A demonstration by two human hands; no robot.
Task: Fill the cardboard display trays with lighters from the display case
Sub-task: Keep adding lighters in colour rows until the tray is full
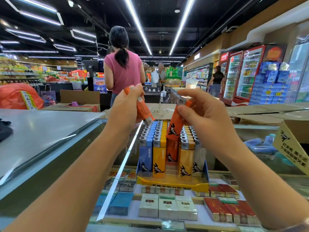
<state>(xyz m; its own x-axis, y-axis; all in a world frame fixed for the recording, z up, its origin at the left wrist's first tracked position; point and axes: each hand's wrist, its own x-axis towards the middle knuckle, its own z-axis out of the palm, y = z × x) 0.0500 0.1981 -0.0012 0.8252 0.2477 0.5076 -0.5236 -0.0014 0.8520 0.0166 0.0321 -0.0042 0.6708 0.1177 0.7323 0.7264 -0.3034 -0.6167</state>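
The room is a big supermarket with a dark black ceiling (pixel 160 22), where long white strip lights (pixel 138 25) run away into the depth. On the right side stand red glass-door drink refrigerators (pixel 240 72), and beside them a high stack of blue cartons (pixel 270 87). On the left are colourful goods shelves (pixel 25 71) and a flat grey metal countertop (pixel 41 128). Straight ahead, a person in a pink sleeveless shirt (pixel 124 71) stands with the back turned. Brown cardboard boxes (pixel 80 97) lie behind the counter.
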